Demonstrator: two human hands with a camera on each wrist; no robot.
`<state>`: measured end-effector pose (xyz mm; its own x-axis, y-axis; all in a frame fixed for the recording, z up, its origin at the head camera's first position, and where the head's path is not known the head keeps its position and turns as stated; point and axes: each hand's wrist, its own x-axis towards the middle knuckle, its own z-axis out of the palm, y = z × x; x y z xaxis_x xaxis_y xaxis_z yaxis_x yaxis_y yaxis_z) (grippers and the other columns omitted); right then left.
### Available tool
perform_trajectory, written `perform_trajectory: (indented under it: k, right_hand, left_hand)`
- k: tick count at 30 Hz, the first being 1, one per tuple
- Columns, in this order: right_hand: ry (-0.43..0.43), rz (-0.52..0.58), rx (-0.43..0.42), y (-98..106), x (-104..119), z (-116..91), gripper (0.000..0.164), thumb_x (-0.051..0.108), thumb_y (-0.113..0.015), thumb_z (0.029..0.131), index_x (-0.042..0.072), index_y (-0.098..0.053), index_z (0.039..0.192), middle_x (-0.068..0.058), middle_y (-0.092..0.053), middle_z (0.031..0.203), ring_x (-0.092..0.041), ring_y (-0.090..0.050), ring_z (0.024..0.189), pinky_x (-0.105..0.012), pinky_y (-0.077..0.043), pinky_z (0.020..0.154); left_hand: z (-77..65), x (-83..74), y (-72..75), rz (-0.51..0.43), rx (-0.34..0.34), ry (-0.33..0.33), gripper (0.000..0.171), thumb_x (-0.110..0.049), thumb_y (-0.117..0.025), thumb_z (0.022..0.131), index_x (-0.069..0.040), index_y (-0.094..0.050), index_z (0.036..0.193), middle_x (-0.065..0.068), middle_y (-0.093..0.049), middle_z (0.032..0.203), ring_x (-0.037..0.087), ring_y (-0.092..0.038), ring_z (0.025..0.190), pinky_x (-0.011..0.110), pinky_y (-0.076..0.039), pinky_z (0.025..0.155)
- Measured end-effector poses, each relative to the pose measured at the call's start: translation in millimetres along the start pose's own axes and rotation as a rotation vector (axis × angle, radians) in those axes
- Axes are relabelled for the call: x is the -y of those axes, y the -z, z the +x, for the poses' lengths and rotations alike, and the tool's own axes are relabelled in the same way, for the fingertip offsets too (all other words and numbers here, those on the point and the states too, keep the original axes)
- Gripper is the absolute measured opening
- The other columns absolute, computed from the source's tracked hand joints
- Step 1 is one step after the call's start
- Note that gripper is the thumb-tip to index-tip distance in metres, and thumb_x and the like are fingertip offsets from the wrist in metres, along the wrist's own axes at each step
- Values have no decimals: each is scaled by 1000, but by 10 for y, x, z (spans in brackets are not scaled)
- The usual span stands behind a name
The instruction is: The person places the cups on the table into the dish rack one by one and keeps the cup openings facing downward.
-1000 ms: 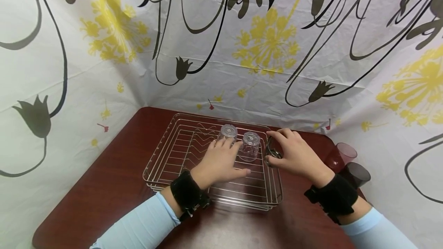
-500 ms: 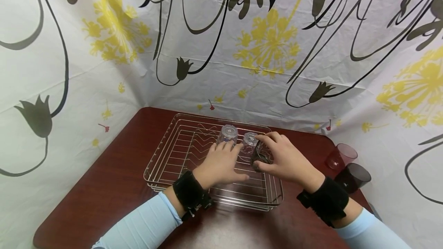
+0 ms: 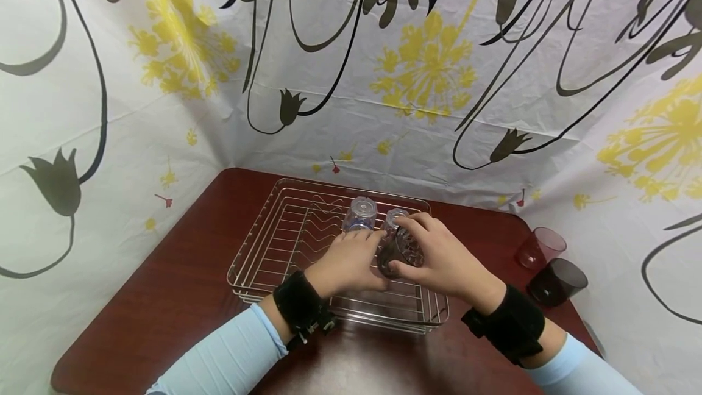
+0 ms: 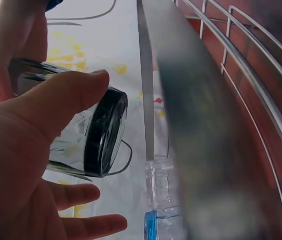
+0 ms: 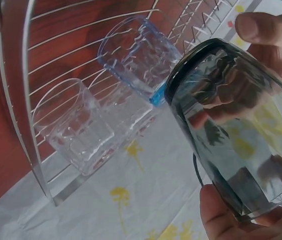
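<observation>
My right hand (image 3: 444, 255) holds a smoky grey tumbler (image 5: 240, 120) above the wire dish rack (image 3: 378, 319), fingers on one side and thumb on the other. The tumbler is tilted, its thick dark base toward my left hand (image 3: 353, 261). That hand is spread beside the base, thumb apart and fingers extended; in the left wrist view its thumb (image 4: 76, 92) overlaps the glass. Behind the hands, two clear tumblers, one (image 3: 363, 205) left and one (image 3: 396, 217) right, stand upside down in the rack. A blue-tinted tumbler (image 5: 138, 55) is near them, partly hidden by my left hand in the head view.
On the table's right side are a pink tumbler (image 3: 541, 247) and another dark grey tumbler (image 3: 557, 282). The rack has raised wire sides and a row of wavy dividers. A patterned white curtain (image 3: 340, 133) surrounds the red-brown table (image 3: 164, 297) at the back and sides.
My right hand has carried the smoky tumbler leftward from the rack's right edge to beside my left hand. The left hand has barely moved, its thumb drawn in slightly.
</observation>
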<state>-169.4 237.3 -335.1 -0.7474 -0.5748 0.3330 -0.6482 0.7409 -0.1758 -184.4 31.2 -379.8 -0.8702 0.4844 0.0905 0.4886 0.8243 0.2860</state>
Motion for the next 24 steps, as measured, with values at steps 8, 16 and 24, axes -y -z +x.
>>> perform_trajectory:
  k: [8,16,24]
  right_hand:
    - [-3,41,-4,-36,20,-23,72,51,-74,86,18,-49,145,-4,-52,136,-23,-52,125,-46,-47,100]
    - [23,65,-50,-64,6,-40,73,49,-76,85,16,-47,144,-3,-51,136,-19,-53,123,-42,-49,98]
    - [4,111,-48,-86,-40,-80,72,44,-78,85,12,-47,142,-2,-49,136,-16,-55,117,-39,-51,93]
  left_hand:
    - [14,23,-13,-81,3,-55,89,-61,-77,74,-17,-47,146,4,-61,134,25,-57,124,51,-45,104]
    - [35,61,-1,-217,-6,-112,81,-46,-83,75,-16,-50,142,0,-61,129,18,-59,116,39,-51,95]
    - [62,104,38,-291,17,-139,80,-35,-85,74,-12,-48,142,0,-63,123,12,-59,106,28,-51,88]
